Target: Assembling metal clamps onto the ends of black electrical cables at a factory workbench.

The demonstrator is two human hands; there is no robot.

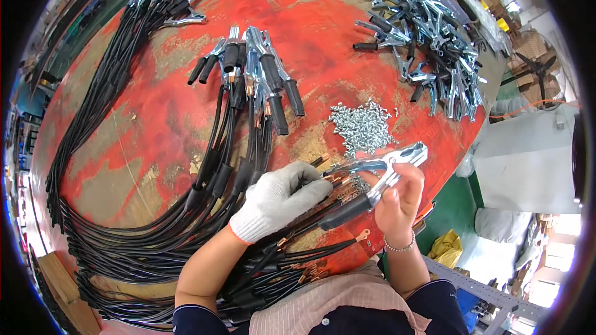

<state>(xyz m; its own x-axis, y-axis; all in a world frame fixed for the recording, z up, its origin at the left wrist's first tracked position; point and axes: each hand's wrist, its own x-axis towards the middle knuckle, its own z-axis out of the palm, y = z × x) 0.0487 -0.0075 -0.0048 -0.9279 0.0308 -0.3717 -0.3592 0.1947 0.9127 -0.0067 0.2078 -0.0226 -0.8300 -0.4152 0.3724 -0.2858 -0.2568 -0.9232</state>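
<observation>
In my bare right hand [402,201] is a silver metal spring clamp [392,172], its jaw end pointing up and right. One clamp handle wears a black sleeve [347,212]; the other reaches left toward my gloved left hand [279,201]. That white-gloved hand is closed, its fingers curled and the thumb stretched toward the clamp. What lies inside its grip is hidden. Beside it are black cables with copper lugs [363,235], some ends partly under the clamp. Beyond the clamp lies a heap of small silver screws [363,127].
Finished-looking clamps on cables [248,65] lie ahead of my left hand. A long cable bundle [102,99] curves along the left side. A large pile of loose clamps [444,49] covers the far right of the red, worn table [320,37]. More cables [261,288] lie against my body.
</observation>
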